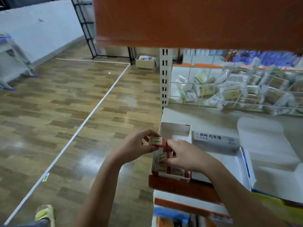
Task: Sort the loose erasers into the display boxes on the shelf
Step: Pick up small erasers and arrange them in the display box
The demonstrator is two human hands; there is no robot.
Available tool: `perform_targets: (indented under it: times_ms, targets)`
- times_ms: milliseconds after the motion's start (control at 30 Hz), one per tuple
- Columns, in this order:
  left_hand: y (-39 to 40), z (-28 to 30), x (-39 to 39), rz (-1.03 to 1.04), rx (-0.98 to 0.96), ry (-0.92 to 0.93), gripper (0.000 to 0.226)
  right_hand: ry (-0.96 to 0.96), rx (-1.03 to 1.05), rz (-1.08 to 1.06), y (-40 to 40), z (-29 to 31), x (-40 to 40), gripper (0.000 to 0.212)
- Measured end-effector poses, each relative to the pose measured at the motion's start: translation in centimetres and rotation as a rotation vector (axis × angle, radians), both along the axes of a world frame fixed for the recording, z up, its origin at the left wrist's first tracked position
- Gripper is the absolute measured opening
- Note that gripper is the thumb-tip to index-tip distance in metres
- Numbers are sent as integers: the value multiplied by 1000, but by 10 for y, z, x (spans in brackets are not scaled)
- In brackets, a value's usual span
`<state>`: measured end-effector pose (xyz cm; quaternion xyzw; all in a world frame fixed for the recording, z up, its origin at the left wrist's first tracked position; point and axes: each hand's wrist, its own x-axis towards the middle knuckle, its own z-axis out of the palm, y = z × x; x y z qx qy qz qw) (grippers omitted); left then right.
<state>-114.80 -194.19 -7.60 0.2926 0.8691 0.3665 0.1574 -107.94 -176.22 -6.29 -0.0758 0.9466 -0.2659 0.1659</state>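
Note:
My left hand [137, 145] pinches a small red-and-white sleeved eraser [157, 141] just left of an open red-and-white display box [173, 128] on the shelf's left end. My right hand [185, 154] reaches into that box, fingers curled round another red-sleeved eraser [168, 153]. More erasers [164, 169] lie in the box's front part. A second, larger white box with a blue edge [236, 164] stands open to the right, its lid printed with Korean lettering [213, 139].
An orange shelf board [196, 22] hangs overhead. A white wire basket [229, 89] of wrapped packets stands at the back of the shelf. A white upright post [164, 76] marks the shelf's left corner. Wooden floor with a white line [85, 122] lies left; my slippered foot [45, 213] shows below.

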Motion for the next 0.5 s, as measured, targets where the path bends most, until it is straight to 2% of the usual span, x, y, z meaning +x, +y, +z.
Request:
perform_targets:
  times_ms: [100,367,500]
  targets:
    - [-3,-4,-4,-27,27,-12,31,16,-11,-53,-6,-2,1,16]
    - [-8,-10,-11,-73,54,-25,36,26,157,-62,-11,-7,1,24]
    - [-6,-2,-8,-109,8,38,33,122,155,-83,-4,0,6,23]
